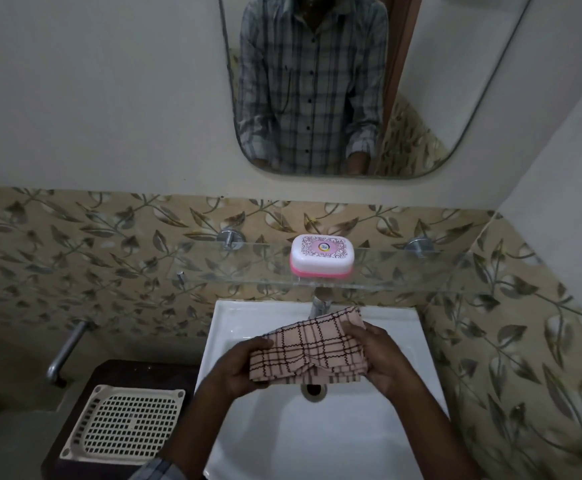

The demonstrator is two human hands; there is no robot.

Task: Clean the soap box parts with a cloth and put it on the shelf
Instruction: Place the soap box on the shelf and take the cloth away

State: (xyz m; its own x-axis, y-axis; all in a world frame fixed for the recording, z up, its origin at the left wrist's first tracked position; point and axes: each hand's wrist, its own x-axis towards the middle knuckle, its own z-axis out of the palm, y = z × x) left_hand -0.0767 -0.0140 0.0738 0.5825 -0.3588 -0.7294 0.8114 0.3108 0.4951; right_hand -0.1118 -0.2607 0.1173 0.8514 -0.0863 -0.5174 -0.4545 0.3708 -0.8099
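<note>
1. Both my hands grip the pink checked cloth with dark wavy lines (308,349) over the white ceramic basin (317,441); my left hand (237,367) pinches its near-left edge, my right hand (385,358) closes around its right side, thumb on top.
2. The soap box, a white lid over a pink base (321,257), sits closed on the clear glass shelf (404,275) against the leaf-patterned tiles. It is straight ahead of and above my hands, well apart from them, slightly to the right of centre.
3. Its long axis runs left to right, parallel to the shelf edge. My right hand looks the nearer one for a reach – judgement only.
4. The lid carries a round logo inside a maroon scroll pattern; the lettering is too small to read.
5. The box is whole and on the shelf, so either wiping has not begun or it is finished – I cannot tell which.
6. A cream perforated plastic tray (125,424) rests on a dark stand to my lower left, away from the cloth.
</note>
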